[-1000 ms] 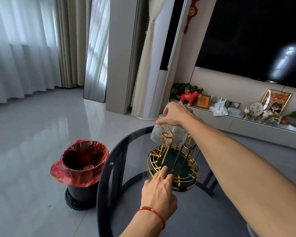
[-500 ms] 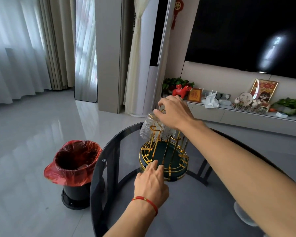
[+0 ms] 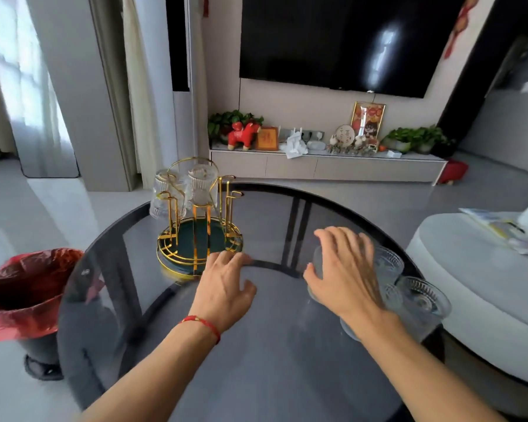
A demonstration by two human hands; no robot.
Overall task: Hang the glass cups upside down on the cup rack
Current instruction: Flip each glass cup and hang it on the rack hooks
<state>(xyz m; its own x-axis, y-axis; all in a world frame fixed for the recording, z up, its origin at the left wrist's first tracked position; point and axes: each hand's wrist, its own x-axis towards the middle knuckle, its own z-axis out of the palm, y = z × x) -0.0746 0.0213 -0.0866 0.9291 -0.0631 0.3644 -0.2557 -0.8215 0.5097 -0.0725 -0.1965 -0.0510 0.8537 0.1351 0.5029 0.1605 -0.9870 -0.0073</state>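
My left hand [image 3: 226, 287], red string on the wrist, rests on the round dark glass table [image 3: 256, 376], fingers loosely spread and holding nothing, fingertips touching the near rim of the cup rack [image 3: 199, 239]. The rack is gold wire on a dark green base, standing left of the table's centre. 2 ribbed glass cups hang upside down on its far pegs: 1 on the left [image 3: 162, 193], 1 in the middle [image 3: 202, 185]. The near and right pegs are bare.

My right hand [image 3: 345, 272] is spread wide over a cluster of upright glass cups at the table's right edge, fingers apart, palm down over 1 cup [image 3: 316, 263]; I cannot tell if it grips it, the hand is blurred. 2 more cups [image 3: 424, 296] stand just right of the hand, touching each other.

Red-lined bin [image 3: 25, 296] on the floor, left of the table.
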